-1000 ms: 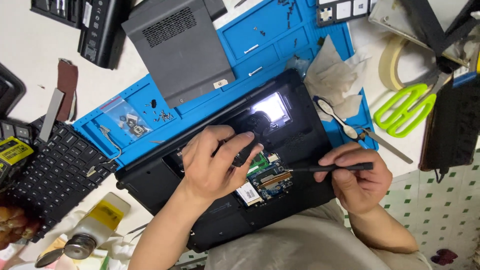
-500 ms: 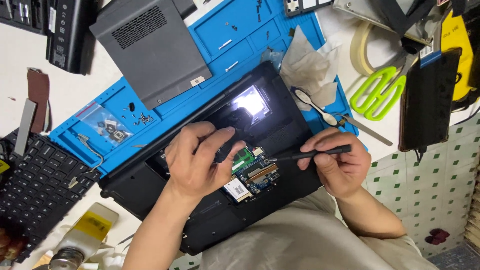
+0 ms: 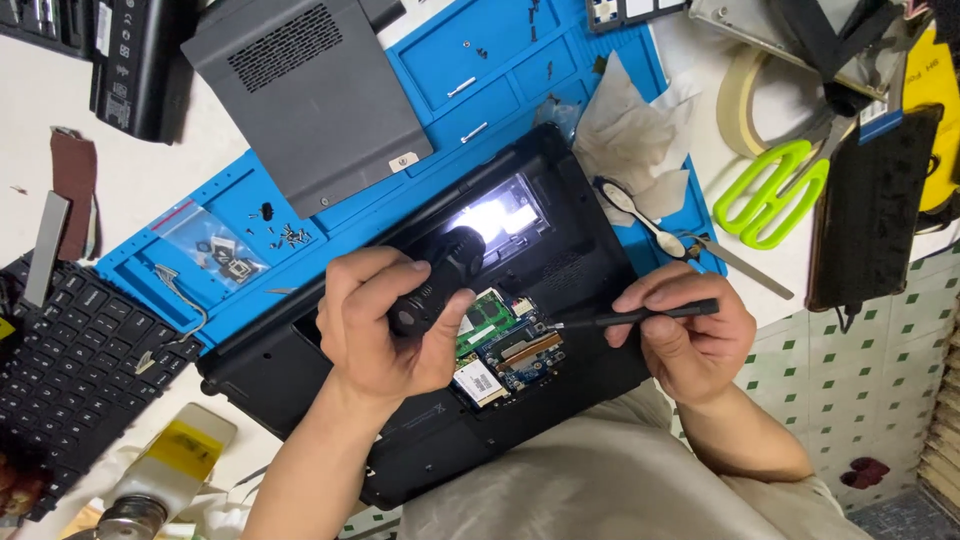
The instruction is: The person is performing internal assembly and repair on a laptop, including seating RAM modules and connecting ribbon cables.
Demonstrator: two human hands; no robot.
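The left hand [image 3: 385,325] grips a black flashlight [image 3: 437,280], shining into the open black laptop base [image 3: 440,440]. The right hand [image 3: 690,335] holds a thin black screwdriver [image 3: 630,316], its tip beside the laptop's exposed circuit board [image 3: 505,350]. The laptop lies on a blue repair mat [image 3: 480,70].

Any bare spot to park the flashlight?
Bare white table between battery, grey cover and blue mat. Crowded elsewhere: keyboard left, scissors and tape roll right; both hands over the laptop.
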